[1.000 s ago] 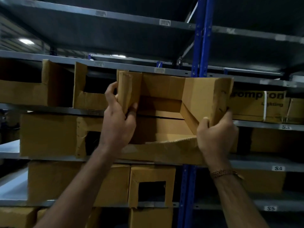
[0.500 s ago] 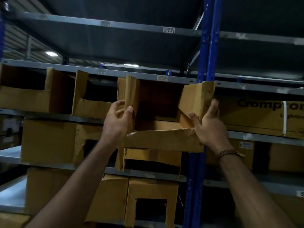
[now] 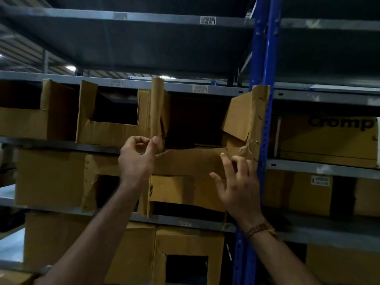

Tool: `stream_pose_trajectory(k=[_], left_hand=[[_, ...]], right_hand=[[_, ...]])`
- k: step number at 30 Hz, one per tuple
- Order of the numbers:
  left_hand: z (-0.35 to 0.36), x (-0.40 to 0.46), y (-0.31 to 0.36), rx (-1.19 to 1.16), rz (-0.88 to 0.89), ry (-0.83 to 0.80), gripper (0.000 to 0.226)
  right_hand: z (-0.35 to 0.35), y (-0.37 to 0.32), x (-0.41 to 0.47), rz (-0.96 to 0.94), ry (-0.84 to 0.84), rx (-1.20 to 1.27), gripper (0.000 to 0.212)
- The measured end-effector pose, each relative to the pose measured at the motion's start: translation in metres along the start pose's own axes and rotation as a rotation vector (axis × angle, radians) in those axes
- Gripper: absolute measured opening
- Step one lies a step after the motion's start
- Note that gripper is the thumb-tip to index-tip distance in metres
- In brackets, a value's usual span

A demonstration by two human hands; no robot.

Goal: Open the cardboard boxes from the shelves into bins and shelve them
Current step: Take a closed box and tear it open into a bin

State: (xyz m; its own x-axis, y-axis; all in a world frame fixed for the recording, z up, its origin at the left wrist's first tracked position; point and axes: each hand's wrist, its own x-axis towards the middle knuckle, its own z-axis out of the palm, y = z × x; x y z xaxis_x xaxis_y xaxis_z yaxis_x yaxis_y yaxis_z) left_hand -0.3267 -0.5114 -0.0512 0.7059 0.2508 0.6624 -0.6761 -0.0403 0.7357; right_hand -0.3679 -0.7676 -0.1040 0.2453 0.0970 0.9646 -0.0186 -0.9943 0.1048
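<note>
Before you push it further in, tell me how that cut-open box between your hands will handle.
The cut-open box is probably floppy: its front lip looks creased, its right flap bent. Likely light, since its inside looks dark and empty.
</note>
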Motion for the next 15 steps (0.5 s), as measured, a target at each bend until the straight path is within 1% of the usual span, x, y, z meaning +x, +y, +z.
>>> stream_pose_trajectory(k=[1, 2, 3, 4, 5, 6, 8, 9, 13, 15], left_hand=[[-0.001, 0.004, 0.002, -0.005, -0.018, -0.134, 0.032], [-0.002, 0.007, 0.003, -0.007, -0.038, -0.286, 0.044], [-0.003, 0.008, 0.004, 0.021, -0.050, -0.404, 0.056], [-0.003, 0.007, 0.007, 0.085, -0.049, -0.470, 0.065], [-0.001, 0.004, 0.009, 0.147, -0.032, -0.496, 0.070], [0.000, 0.000, 0.011, 0.199, -0.009, -0.506, 0.073], [0.004, -0.007, 0.012, 0.252, 0.045, -0.528, 0.077], [0.005, -0.009, 0.010, 0.272, 0.066, -0.546, 0.077], [-0.005, -0.008, -0.003, 0.347, 0.098, -0.572, 0.078], [-0.013, -0.001, -0.010, 0.396, 0.104, -0.580, 0.078]], right_hand=[[0.004, 0.002, 0.006, 0.016, -0.064, -0.040, 0.064], [0.007, 0.005, 0.013, 0.025, -0.139, -0.076, 0.068], [0.012, 0.008, 0.018, 0.028, -0.224, -0.085, 0.069], [0.017, 0.011, 0.022, 0.031, -0.299, -0.066, 0.069], [0.021, 0.012, 0.024, 0.032, -0.360, -0.033, 0.066], [0.025, 0.012, 0.025, 0.023, -0.386, -0.005, 0.063], [0.035, 0.006, 0.021, -0.008, -0.354, 0.002, 0.056], [0.039, 0.000, 0.020, -0.008, -0.339, 0.012, 0.056], [0.055, -0.022, 0.028, 0.018, -0.338, 0.023, 0.070], [0.065, -0.028, 0.041, 0.023, -0.405, -0.010, 0.068]])
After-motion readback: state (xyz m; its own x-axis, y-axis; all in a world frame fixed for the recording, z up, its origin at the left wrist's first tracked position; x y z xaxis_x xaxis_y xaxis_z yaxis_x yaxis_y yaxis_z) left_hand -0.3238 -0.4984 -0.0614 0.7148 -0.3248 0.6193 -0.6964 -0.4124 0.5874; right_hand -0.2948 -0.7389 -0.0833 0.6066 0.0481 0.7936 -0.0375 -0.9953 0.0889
